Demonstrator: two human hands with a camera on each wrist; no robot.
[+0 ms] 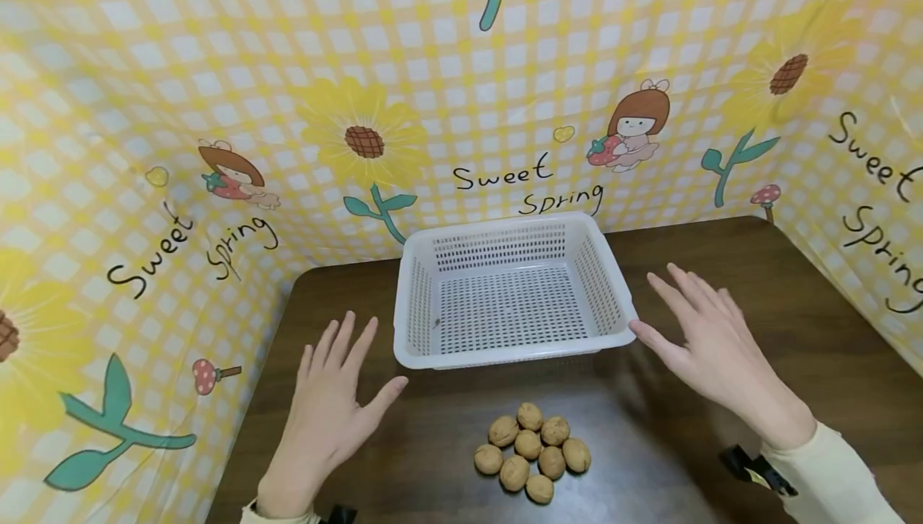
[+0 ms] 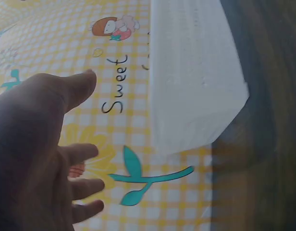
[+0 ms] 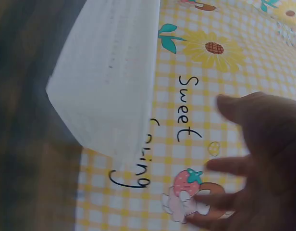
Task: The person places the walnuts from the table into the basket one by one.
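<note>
A white plastic basket [image 1: 515, 354] with slotted walls stands on the dark table, with nothing but its perforated floor showing inside. To its left, my left hand [image 1: 328, 408] hovers with fingers spread, holding nothing. On the other side my right hand [image 1: 714, 356] is spread too, its thumb tip overlapping the basket's right front corner in the head view. In front of the basket lies a cluster of several walnuts [image 1: 529, 445]. Both wrist views show the basket's outer wall [image 2: 198, 82] beside the stretched fingers; the right one has its wall [image 3: 107, 82] at upper left.
The brown wooden table [image 1: 433, 444] reaches back to a yellow checked cloth [image 1: 461, 67] printed with sunflowers and lettering. That cloth hangs behind the basket and along both sides. The basket's back rim stands close to it.
</note>
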